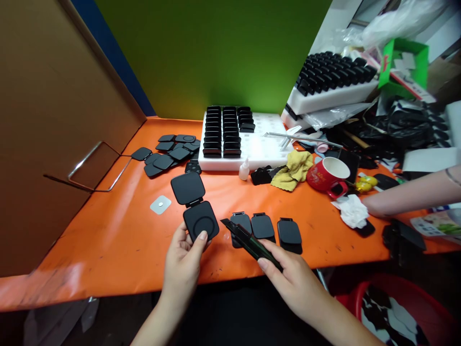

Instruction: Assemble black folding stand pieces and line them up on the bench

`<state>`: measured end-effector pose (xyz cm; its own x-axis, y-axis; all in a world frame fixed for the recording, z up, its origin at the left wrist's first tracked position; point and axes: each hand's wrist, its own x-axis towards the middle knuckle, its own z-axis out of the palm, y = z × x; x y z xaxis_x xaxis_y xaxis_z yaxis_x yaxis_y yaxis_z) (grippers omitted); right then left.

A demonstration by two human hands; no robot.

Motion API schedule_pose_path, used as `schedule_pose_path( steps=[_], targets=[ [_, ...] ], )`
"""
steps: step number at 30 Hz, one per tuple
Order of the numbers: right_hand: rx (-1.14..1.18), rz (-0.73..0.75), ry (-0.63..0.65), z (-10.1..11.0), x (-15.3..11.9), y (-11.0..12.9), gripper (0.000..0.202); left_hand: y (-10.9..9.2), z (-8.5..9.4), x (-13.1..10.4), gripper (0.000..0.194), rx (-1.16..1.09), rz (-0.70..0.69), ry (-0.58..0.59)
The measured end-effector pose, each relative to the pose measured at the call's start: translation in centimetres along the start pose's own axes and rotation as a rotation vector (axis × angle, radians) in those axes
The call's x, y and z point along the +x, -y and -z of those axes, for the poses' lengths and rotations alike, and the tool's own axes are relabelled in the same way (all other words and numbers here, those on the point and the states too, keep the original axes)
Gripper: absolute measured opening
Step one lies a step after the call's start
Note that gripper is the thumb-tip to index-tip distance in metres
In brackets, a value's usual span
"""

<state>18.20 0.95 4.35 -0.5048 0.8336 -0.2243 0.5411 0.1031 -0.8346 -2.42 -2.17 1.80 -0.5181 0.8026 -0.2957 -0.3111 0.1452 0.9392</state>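
Note:
My left hand (185, 254) grips an unfolded black folding charger pad (200, 216) by its lower panel, thumb on the face beside a ring mark. Its upper square panel tilts away beyond a hinge. A black utility knife (248, 239) is in my closed right hand (288, 274), its tip pointing left, just right of the pad and apart from it. Behind the knife, several folded black pads lie in a row, the rightmost one (290, 234) in plain sight. A grey square plate (160, 204) with a white dot rests to the left.
A white foam tray (230, 165) holds rows of black pads at the back. More pads (173, 154) are piled left of it. A small bottle (244, 169), yellow cloth (293, 170) and red mug (327, 175) stand nearby. Another person's arm (414, 192) reaches in from the right.

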Motion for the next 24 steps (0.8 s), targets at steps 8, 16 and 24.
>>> schedule_pose_path(
  steps=[8, 16, 24],
  targets=[
    [0.029, 0.008, 0.021, -0.12, -0.01, 0.39, 0.034, 0.13, 0.21, 0.08, 0.037, 0.028, -0.02, 0.022],
    [0.015, 0.009, 0.018, -0.14, 0.07, 0.43, 0.035, -0.01, -0.11, 0.05, 0.039, 0.045, -0.031, 0.001],
    [0.01, 0.01, 0.026, -0.14, 0.03, 0.44, 0.034, -0.01, -0.12, -0.01, 0.035, 0.089, -0.051, 0.019]
  ],
)
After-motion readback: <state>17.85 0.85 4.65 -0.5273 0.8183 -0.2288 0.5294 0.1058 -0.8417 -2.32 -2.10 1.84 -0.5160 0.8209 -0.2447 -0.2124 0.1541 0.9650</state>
